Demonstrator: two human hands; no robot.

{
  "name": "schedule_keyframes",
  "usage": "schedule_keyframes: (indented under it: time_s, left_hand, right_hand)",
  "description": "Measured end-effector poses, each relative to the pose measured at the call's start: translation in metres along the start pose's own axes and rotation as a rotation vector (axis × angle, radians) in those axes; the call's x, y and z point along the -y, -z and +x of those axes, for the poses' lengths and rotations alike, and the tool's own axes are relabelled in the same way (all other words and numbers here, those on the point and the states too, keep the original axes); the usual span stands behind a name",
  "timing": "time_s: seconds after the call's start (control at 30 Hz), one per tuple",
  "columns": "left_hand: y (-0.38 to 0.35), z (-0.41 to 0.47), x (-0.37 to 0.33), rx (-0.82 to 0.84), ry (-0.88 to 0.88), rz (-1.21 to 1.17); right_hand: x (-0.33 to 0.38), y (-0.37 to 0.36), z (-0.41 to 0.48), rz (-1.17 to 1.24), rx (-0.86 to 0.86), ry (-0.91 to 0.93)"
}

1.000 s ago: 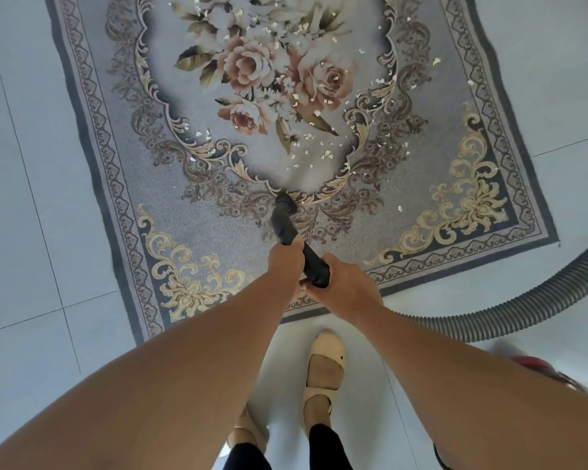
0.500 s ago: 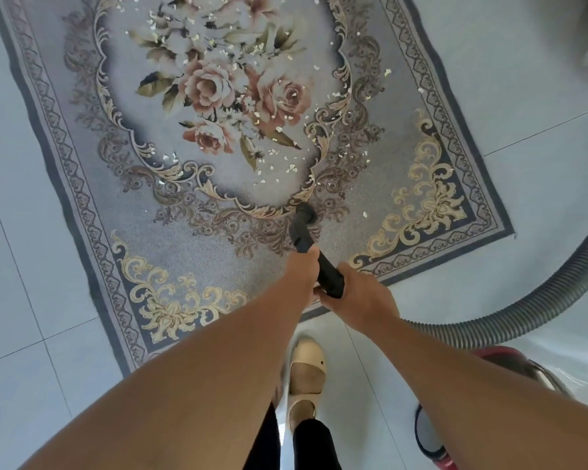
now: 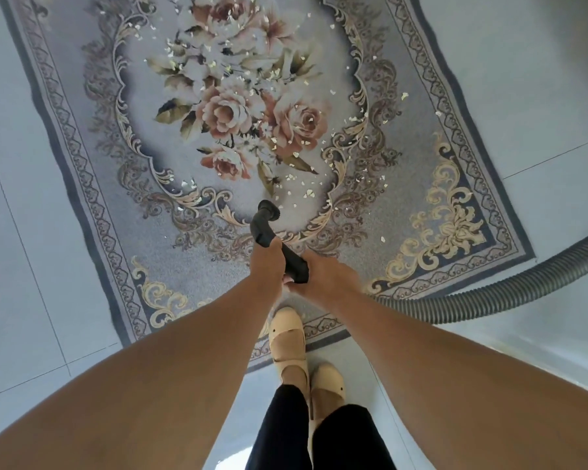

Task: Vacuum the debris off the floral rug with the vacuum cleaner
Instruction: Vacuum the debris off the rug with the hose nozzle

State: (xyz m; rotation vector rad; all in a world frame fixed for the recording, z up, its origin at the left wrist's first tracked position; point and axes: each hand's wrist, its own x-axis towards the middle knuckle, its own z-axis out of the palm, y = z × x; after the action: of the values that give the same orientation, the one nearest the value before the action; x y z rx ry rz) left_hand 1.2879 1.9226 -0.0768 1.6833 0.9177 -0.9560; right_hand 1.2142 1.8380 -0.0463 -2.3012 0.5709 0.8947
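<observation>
A grey floral rug (image 3: 157,252) with pink roses and gold scrolls lies on the pale tiled floor. Small white debris flakes (image 3: 299,178) are scattered over its middle and right side. Both hands grip a black vacuum wand (image 3: 269,228): my left hand (image 3: 267,262) is forward on it, my right hand (image 3: 326,276) behind on the handle end. The wand's round nozzle sits on the rug at the lower edge of the central oval, just short of the flakes.
A ribbed grey hose (image 3: 510,293) curves from my right hand out to the right edge over the tiles. My two feet in beige shoes (image 3: 287,337) stand at the rug's near edge, one shoe on the rug.
I have stepped forward, so the rug sits closer and one foot is now on its edge. The nozzle has moved from the scroll border into the oval's lower edge. The red vacuum body has left view.
</observation>
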Motion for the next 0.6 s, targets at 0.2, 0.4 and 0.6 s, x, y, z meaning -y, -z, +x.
schedule_keyframes:
  time_s: [0.2, 0.4, 0.6]
  left_hand:
    - [0.007, 0.022, -0.014, -0.032, 0.018, 0.028]
    - [-0.005, 0.031, -0.010, -0.067, 0.009, 0.025]
    - [-0.036, 0.015, 0.003, -0.057, 0.048, -0.007]
  right_hand:
    - [0.015, 0.003, 0.025, 0.012, 0.035, 0.001]
    - [0.003, 0.005, 0.032, 0.003, 0.044, 0.021]
    - [-0.030, 0.015, 0.020, -0.038, 0.041, 0.026]
